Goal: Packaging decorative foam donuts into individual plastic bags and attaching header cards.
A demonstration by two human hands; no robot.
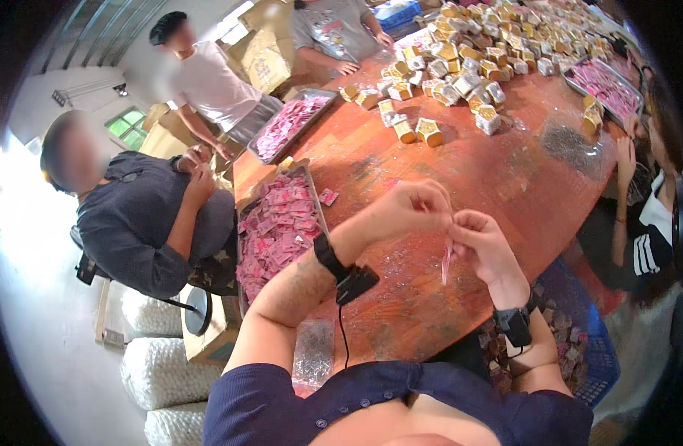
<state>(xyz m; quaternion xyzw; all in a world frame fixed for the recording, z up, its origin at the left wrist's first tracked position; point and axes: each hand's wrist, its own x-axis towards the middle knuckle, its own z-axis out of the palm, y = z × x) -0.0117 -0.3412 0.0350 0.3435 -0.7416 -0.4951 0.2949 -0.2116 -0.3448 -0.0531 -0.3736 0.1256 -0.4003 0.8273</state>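
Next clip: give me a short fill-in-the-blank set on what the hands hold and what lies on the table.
1. Both hands, the left hand and right hand, pinch one small ____ sachet between them.
2. The metal tray left of the hands is full of pink ____.
3. The small boxes heaped at the far end of the table are ____ in colour.
4. Each wrist wears a ____ band.

Missing words: pink; sachets; gold; black

The table [460, 171] looks like reddish wood with a worn, faintly glossy finish, the tray [317, 195] at its left edge dull grey metal heaped with shiny pink foil sachets [278, 223], the small boxes [460, 67] toward its far edge glossy gold card, and the crate [594, 349] off its right edge blue plastic.
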